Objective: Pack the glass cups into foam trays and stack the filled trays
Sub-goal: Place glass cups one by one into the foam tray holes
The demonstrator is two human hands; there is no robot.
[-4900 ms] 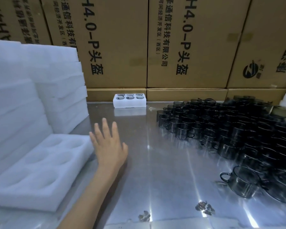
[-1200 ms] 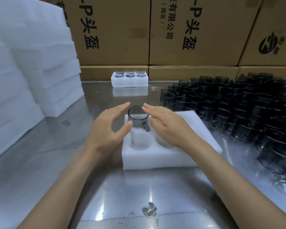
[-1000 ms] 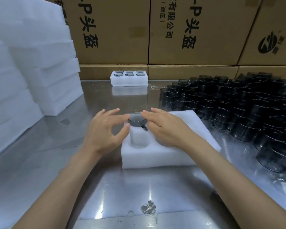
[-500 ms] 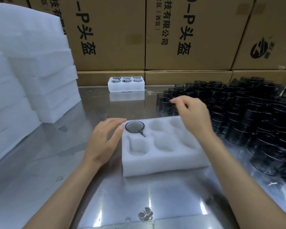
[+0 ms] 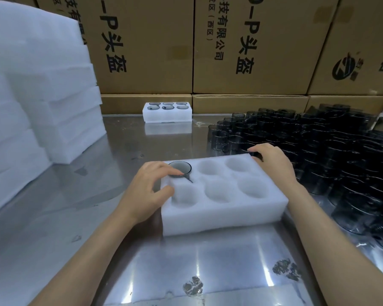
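A white foam tray (image 5: 219,209) with six round pockets lies on the steel table in front of me. One dark glass cup (image 5: 180,167) sits sunk in its far-left pocket; the other pockets hold nothing. My left hand (image 5: 146,191) rests on the tray's left end, fingertips on that cup's rim and thumb on the foam. My right hand (image 5: 272,162) reaches past the tray's far right corner, its fingers curled over a cup (image 5: 255,154) at the edge of the cup pile (image 5: 323,151).
A filled foam tray (image 5: 167,113) stands at the back by the cardboard boxes (image 5: 252,51). Tall stacks of foam trays (image 5: 53,96) fill the left side. Several dark cups crowd the right of the shiny table (image 5: 75,217).
The cup was pushed down into the far-left pocket. My right hand then left it and moved right to the cup pile. My left hand stayed at the tray's left end.
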